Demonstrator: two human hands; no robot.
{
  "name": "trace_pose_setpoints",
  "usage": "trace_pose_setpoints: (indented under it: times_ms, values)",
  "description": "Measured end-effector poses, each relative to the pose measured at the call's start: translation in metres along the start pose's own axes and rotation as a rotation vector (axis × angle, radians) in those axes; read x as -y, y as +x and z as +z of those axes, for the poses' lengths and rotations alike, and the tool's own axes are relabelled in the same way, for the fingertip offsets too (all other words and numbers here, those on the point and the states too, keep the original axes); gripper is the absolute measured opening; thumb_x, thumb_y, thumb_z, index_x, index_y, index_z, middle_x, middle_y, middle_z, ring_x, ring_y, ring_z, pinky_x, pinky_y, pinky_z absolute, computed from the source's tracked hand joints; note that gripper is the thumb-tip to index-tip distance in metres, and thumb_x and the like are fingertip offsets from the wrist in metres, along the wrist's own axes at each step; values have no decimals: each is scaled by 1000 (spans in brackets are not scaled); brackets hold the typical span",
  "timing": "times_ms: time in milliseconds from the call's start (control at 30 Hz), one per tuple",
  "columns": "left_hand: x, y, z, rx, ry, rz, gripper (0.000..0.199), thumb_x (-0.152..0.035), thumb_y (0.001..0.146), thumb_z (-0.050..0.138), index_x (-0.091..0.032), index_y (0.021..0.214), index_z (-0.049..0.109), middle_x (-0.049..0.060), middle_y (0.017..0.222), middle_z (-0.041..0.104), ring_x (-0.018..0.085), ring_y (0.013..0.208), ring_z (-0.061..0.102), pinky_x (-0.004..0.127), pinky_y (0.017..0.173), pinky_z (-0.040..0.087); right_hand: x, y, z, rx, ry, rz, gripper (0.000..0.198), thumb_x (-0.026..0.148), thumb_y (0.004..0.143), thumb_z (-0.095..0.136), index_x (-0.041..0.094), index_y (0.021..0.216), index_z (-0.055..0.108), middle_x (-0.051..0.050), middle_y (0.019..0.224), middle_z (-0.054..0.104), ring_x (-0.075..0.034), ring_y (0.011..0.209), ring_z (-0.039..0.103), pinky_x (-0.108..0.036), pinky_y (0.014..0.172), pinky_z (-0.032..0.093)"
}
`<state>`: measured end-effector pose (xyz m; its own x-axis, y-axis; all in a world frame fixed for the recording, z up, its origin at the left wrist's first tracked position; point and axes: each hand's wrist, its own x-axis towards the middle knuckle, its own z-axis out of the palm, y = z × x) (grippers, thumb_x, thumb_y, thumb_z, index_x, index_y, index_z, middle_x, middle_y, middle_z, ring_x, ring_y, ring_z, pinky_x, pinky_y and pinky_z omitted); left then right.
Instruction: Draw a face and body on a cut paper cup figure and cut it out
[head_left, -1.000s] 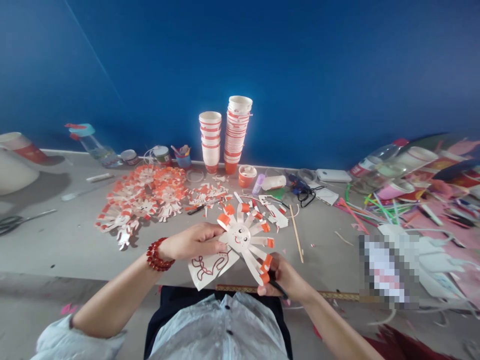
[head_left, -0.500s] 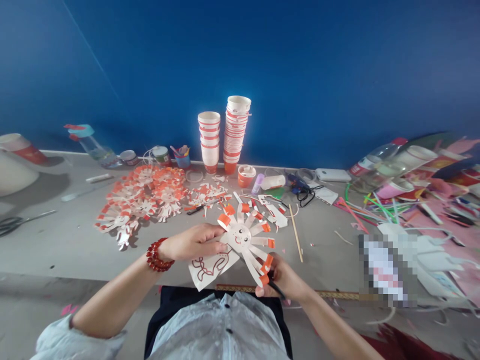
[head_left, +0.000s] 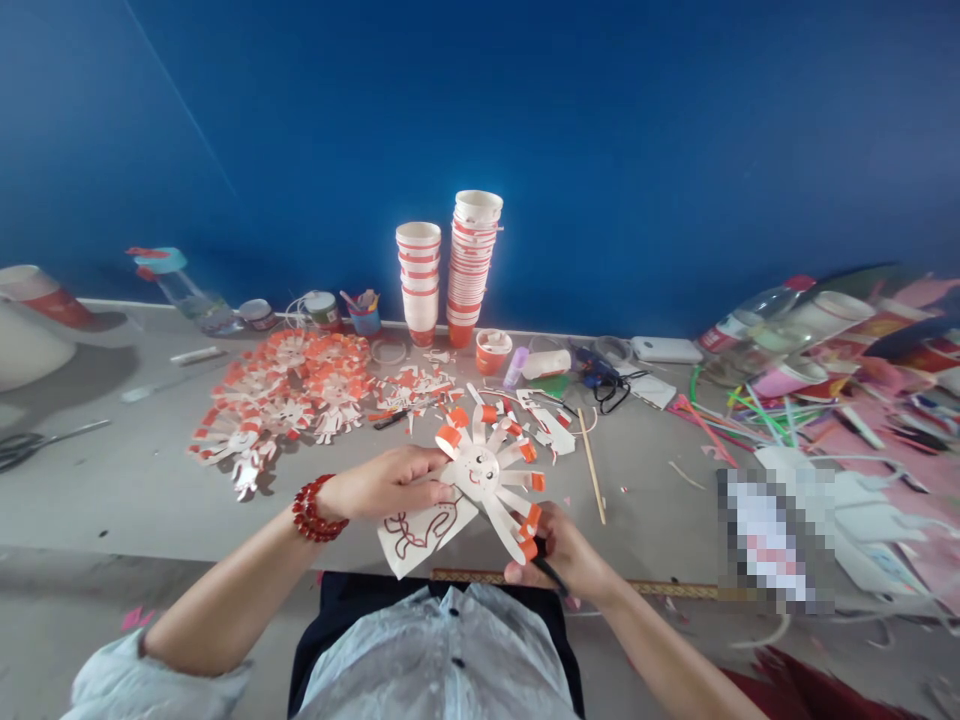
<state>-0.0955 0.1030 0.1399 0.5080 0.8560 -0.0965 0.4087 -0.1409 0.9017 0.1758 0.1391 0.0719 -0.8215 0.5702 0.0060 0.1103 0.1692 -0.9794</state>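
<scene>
Between the thumb and fingers of my left hand (head_left: pixel 394 485) is a white paper octopus cutout (head_left: pixel 478 470) with a smiling drawn face and several curled orange-tipped arms. A sheet of white paper with a dark red outline drawing (head_left: pixel 422 533) hangs below that same grip; whether it is joined to the octopus is hidden. My right hand (head_left: pixel 568 548) is closed around black-handled scissors (head_left: pixel 551 570), just right of the octopus's lower arms. Their blades are mostly behind the cutout, so where they touch the paper cannot be made out.
Many similar orange-and-white cutouts (head_left: pixel 289 390) lie in a heap to the left, beside paper scraps (head_left: pixel 420 388). Two paper cup stacks (head_left: pixel 420 285) stand by the blue wall. A wooden stick (head_left: pixel 591 465), a glue gun (head_left: pixel 600 372) and bottles (head_left: pixel 750 325) are further right; other scissors (head_left: pixel 52 440) lie far left.
My right hand's thumb has shifted slightly left, and the octopus's lower arms have moved a little. My left hand keeps its hold in nearly the same place.
</scene>
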Motion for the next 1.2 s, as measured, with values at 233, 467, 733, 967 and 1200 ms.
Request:
trace_pose_setpoints:
  times_ms: [233,467,733,967,1200]
  values:
    - [-2,2,1,18,-13,-20,30,-40,95,50,-19,73,47,-6,63,42,9,55,36,21,52,30,-4,-2,0,-8,-2,-4,61,65,64,82,21,65,41,8,58,30,-9,54,23,-24,47,18]
    - [-1,1,1,12,16,-19,30,-39,95,51,-19,74,49,-5,64,44,10,58,40,22,54,31,-4,-2,4,-3,103,34,59,58,63,85,21,65,39,7,61,31,-9,55,24,-24,47,19]
    - [0,2,2,2,11,-4,26,-36,96,51,-18,77,53,-5,66,48,9,58,41,21,56,33,-2,-2,2,-16,94,50,62,55,60,89,21,62,37,9,57,26,-6,51,19,-23,44,15]
    - [1,2,4,-38,8,-20,26,-34,94,53,-19,73,51,-6,62,44,9,56,39,22,53,30,-1,-1,-1,-41,-41,16,64,58,64,84,22,59,32,8,55,26,-8,51,21,-23,44,17]
    - [9,-2,7,-125,55,-15,35,-35,94,53,-20,66,40,-6,61,35,10,56,33,24,54,28,2,-1,-8,-15,-152,42,51,58,64,84,21,65,48,5,58,40,-11,52,28,-24,47,24]
